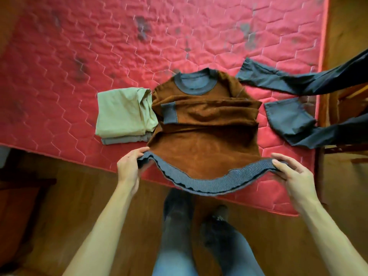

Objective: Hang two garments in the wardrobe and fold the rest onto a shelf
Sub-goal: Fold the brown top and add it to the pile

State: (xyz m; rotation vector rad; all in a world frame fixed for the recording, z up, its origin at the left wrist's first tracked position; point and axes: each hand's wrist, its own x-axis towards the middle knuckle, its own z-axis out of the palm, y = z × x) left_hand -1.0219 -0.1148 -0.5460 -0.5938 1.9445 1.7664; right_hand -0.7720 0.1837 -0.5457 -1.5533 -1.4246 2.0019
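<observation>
Brown sweater (203, 144) flat on red mattress (79, 56), left grip (129, 168) and right grip (292, 172) clenched on its hem corners

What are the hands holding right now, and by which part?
Both hold the brown sweater by its grey ribbed hem: the left hand at one corner, the right hand at the other.

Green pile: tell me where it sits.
In the head view, the green pile lies folded on the red mattress, against the brown sweater's left side.
</observation>
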